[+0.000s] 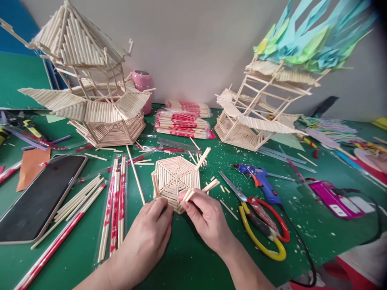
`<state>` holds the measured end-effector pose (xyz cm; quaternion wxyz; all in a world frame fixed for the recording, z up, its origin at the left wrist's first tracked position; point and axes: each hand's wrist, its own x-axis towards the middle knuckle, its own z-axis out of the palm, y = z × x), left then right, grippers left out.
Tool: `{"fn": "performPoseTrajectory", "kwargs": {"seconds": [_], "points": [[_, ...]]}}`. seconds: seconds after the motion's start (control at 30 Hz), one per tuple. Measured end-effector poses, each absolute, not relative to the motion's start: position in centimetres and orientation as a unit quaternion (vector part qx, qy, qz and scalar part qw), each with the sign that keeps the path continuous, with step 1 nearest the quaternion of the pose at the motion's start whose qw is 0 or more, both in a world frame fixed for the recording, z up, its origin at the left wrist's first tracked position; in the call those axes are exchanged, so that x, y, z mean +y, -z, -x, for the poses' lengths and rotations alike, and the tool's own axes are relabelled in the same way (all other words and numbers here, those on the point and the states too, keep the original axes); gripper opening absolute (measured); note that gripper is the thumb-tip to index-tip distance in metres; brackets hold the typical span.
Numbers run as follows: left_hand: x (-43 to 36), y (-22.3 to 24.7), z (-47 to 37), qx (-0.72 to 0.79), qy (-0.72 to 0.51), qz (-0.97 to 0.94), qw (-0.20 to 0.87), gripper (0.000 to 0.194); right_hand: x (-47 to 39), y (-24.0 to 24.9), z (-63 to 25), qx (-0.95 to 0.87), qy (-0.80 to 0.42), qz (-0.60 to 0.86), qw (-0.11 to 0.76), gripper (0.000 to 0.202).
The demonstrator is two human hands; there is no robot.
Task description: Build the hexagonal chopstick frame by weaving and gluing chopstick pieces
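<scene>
An octagonal base of pale sticks (177, 177) lies on the green table, with short paired sticks standing up at several corners. My left hand (155, 227) is closed at its near left edge, the fingertips pinching something small there that I cannot make out. Over the near right edge, my right hand (205, 215) pinches a short upright stick piece (189, 195) between thumb and fingers. More short sticks (211, 185) stick out just behind the right hand.
Behind are a tall stick pagoda (102, 108) and a second stick model (256, 108). Packaged chopsticks (183, 123) lie between them. Scissors (260, 225) and a blue glue gun (261, 181) with a cord are at right; a phone (39, 197) and loose sticks (75, 197) at left.
</scene>
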<state>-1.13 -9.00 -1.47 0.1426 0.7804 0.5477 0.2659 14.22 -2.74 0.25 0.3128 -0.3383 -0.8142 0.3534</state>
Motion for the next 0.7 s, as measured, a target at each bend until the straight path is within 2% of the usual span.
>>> {"fn": "performPoseTrajectory", "kwargs": {"seconds": [0.7], "points": [[-9.13,1.43,1.11,0.549,-0.280,-0.777,0.131,0.027,-2.86,0.03,-14.00,-0.818,-0.336,0.351,0.308,0.018]]}}
